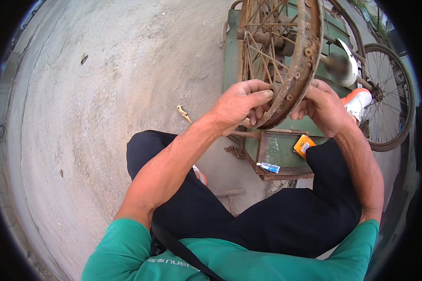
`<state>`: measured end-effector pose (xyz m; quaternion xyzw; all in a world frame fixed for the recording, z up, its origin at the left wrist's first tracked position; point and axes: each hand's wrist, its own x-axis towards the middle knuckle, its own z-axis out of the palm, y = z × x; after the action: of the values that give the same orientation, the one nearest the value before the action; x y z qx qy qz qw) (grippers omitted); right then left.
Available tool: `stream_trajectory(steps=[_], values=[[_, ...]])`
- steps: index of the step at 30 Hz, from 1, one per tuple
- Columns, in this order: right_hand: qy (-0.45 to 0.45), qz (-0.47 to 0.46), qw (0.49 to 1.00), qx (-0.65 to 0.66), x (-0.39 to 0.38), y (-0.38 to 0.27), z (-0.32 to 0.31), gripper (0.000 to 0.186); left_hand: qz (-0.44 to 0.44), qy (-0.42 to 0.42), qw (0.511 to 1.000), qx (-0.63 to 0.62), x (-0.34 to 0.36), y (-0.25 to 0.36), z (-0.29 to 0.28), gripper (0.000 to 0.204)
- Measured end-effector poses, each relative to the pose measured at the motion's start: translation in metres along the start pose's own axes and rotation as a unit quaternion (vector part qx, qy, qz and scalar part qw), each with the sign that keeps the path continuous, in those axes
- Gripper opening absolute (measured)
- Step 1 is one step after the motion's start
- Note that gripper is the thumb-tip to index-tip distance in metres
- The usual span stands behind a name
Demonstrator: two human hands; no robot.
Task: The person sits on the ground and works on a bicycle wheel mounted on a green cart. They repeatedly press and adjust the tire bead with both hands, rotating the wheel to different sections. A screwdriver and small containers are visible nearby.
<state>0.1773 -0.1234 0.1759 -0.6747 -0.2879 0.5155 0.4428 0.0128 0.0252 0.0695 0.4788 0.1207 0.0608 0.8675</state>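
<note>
A rusty spoked wheel rim [309, 51] without a tyre stands upright in front of me. My left hand [239, 105] grips its lower edge from the left, thumb laid along the rim. My right hand [323, 107] holds the same lower edge from the right. Bent spokes [267, 47] and a hub show inside the rim. I sit with black trousers and a green shirt, knees spread around the work.
A green metal cart [232, 56] is behind the rim. A rusty tray [279, 154] below holds a small white-blue tube [268, 167] and an orange box [304, 145]. A bicycle wheel with tyre [389, 103] stands right. A small tool [184, 113] lies on the concrete.
</note>
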Motion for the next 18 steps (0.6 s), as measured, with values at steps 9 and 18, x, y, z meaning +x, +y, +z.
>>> stream_trajectory(steps=[9, 18], values=[[0.03, -0.125, 0.989, 0.077, -0.013, -0.017, -0.001, 0.047, 0.017, -0.018, 0.991, -0.129, 0.017, 0.029, 0.021, 0.02], [0.066, -0.223, 0.968, -0.098, -0.018, -0.024, 0.004, 0.041, 0.055, -0.055, 0.989, -0.126, 0.021, 0.04, 0.024, 0.032]])
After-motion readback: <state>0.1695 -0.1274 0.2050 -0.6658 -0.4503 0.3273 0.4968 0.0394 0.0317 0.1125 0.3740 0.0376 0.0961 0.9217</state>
